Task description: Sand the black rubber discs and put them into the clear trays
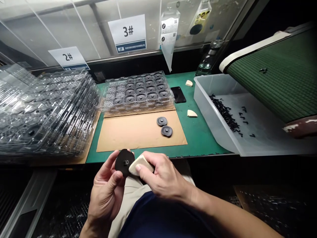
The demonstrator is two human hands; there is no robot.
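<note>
My left hand (108,186) grips a black round plastic part (123,161) by its edges, its flat face turned up toward me. In my right hand (164,173) is a cream-coloured wedge-shaped sponge (141,166), pinched between thumb and fingers. The sponge's tip meets the right edge of the black part; whether it presses there I cannot tell. Both hands are above my lap, just in front of the table edge. Two similar dark round parts (166,131) lie on the cardboard sheet (128,134) beyond my hands.
A clear blister tray (112,105) partly filled with round parts sits behind the cardboard. Stacked clear trays (49,115) rise at left. Two more sponges (192,113) and a black phone-like slab (178,95) lie on the green mat. At right, a plastic bin (215,122) stands below a green conveyor belt (279,69).
</note>
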